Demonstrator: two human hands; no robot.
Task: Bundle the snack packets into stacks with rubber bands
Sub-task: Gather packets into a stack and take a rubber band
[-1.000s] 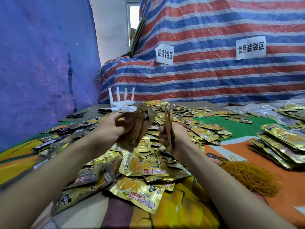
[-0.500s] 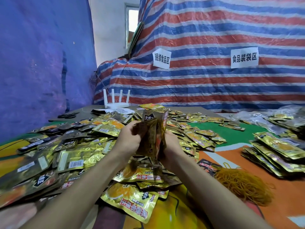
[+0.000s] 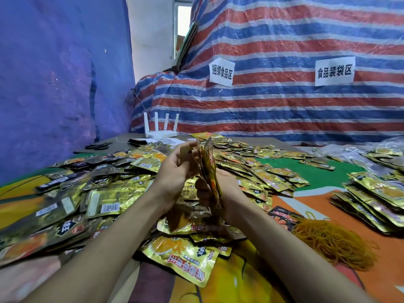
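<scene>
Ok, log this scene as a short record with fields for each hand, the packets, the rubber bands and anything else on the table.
left hand: grips held packets from the left
right hand: grips held packets from the right
held packets: upright on edge, no band seen
loose packets: heap across the table
rubber bands: pile beside right forearm
extras: router, scissors, far left

A white router and black scissors sit before a striped tarp.
</scene>
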